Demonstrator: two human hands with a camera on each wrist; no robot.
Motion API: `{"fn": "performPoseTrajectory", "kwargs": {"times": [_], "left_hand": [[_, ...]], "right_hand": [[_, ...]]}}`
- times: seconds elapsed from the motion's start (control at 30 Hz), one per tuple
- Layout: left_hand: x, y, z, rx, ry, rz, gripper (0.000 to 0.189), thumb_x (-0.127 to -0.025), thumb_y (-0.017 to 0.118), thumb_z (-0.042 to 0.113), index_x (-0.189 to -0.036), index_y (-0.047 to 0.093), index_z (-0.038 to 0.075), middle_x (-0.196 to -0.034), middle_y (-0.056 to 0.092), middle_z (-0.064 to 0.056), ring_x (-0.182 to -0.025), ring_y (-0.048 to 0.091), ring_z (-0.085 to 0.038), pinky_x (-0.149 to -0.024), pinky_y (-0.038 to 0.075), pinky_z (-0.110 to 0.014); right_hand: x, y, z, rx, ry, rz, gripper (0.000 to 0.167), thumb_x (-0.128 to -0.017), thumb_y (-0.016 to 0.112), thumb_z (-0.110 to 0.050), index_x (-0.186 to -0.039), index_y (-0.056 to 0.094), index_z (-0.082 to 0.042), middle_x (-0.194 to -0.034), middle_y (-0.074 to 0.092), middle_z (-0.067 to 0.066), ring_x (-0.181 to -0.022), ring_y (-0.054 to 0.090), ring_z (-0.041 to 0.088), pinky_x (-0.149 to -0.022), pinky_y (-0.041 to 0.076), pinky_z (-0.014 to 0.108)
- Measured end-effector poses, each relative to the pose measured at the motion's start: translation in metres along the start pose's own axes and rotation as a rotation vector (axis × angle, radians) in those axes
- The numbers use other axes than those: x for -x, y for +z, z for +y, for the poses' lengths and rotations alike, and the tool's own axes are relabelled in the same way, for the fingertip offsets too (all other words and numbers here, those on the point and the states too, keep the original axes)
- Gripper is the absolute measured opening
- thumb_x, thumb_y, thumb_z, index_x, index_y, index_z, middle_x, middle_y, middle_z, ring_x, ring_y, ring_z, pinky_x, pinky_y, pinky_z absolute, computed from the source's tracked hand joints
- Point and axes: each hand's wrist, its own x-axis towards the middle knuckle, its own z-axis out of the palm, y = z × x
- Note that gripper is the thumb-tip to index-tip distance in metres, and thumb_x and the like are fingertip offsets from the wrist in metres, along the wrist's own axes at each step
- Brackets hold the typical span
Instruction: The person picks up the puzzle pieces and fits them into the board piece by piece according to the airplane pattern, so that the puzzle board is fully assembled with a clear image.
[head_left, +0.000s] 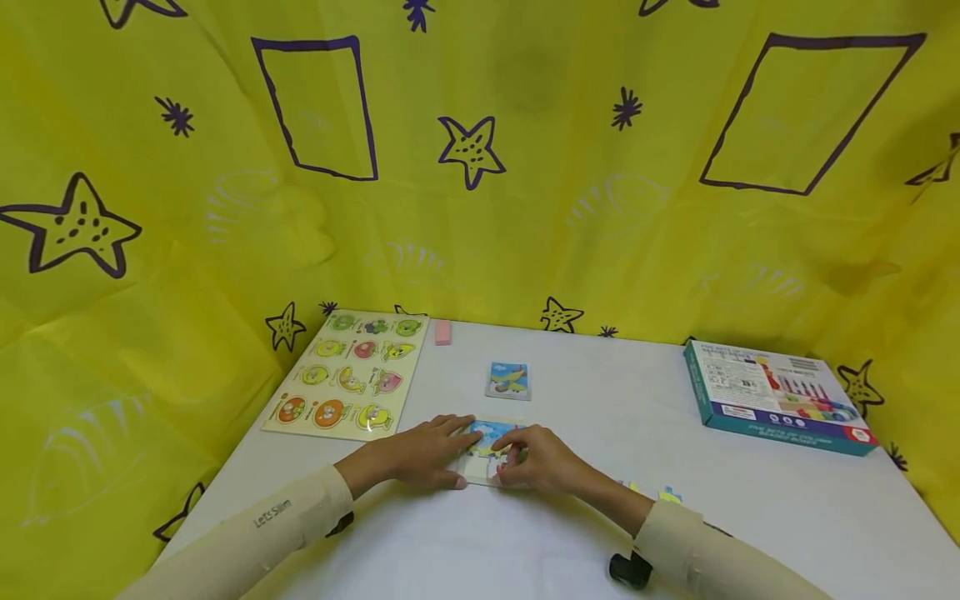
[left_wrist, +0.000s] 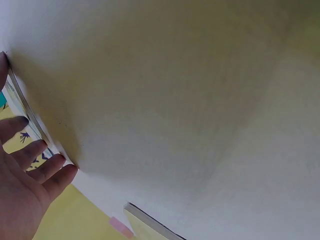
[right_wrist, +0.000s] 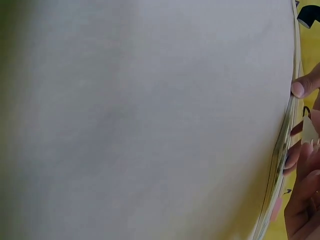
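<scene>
A small jigsaw board [head_left: 476, 472] with a blue and yellow picture lies on the white table between my hands. My left hand [head_left: 429, 454] rests along its left side, fingers spread and thumb at the near corner; the left wrist view shows these fingertips [left_wrist: 64, 175] at the board's edge. Over the board's right part, my right hand [head_left: 546, 460] pinches a small jigsaw piece [right_wrist: 308, 131], whose pale side shows in the right wrist view. Several loose jigsaw pieces [head_left: 670, 495] lie beyond my right forearm, partly hidden by it.
A small picture card [head_left: 509, 381] lies behind the board. At the back left are a fruit-picture board [head_left: 348, 432] and a pink block [head_left: 443, 332]. A printed toy box [head_left: 780, 396] sits at the right. Yellow patterned cloth [head_left: 480, 233] encloses the table.
</scene>
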Motion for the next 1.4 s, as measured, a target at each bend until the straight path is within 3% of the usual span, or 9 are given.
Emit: {"fn": "performPoseTrajectory", "kwargs": {"times": [0.43, 0.73, 1.1, 1.4], "left_hand": [[-0.002, 0.000, 0.000, -0.018, -0.015, 0.011, 0.081, -0.093, 0.064, 0.056, -0.155, 0.038, 0.010, -0.164, 0.030, -0.012, -0.147, 0.035, -0.035, -0.115, 0.039, -0.051], [-0.001, 0.000, 0.000, -0.010, -0.022, 0.007, 0.082, -0.093, 0.065, 0.055, -0.155, 0.037, 0.010, -0.164, 0.029, -0.012, -0.147, 0.035, -0.034, -0.115, 0.039, -0.050], [0.000, -0.001, 0.001, 0.010, -0.036, 0.002, 0.082, -0.093, 0.065, 0.055, -0.155, 0.038, 0.011, -0.164, 0.029, -0.011, -0.148, 0.034, -0.034, -0.116, 0.038, -0.050], [-0.001, -0.001, 0.001, 0.005, -0.037, -0.002, 0.082, -0.093, 0.064, 0.056, -0.156, 0.037, 0.011, -0.164, 0.029, -0.011, -0.148, 0.033, -0.033, -0.116, 0.037, -0.050]], "right_hand": [[-0.014, 0.013, -0.009, 0.051, 0.077, 0.026, 0.040, -0.078, 0.086, -0.022, -0.111, 0.074, -0.005, -0.066, 0.063, -0.008, -0.060, 0.056, 0.007, -0.053, 0.040, 0.021], [-0.018, 0.014, -0.012, 0.089, 0.147, 0.016, 0.046, -0.073, 0.090, -0.023, -0.110, 0.068, -0.006, -0.070, 0.063, -0.007, -0.064, 0.057, 0.009, -0.058, 0.042, 0.025], [-0.020, 0.011, -0.013, 0.134, 0.160, 0.017, 0.022, -0.075, 0.086, -0.019, -0.091, 0.072, -0.012, -0.069, 0.063, -0.009, -0.065, 0.056, 0.009, -0.059, 0.043, 0.026], [-0.022, 0.012, -0.014, 0.164, 0.141, 0.020, 0.019, -0.076, 0.085, -0.020, -0.091, 0.076, -0.012, -0.068, 0.063, -0.010, -0.065, 0.056, 0.008, -0.058, 0.043, 0.026]]}}
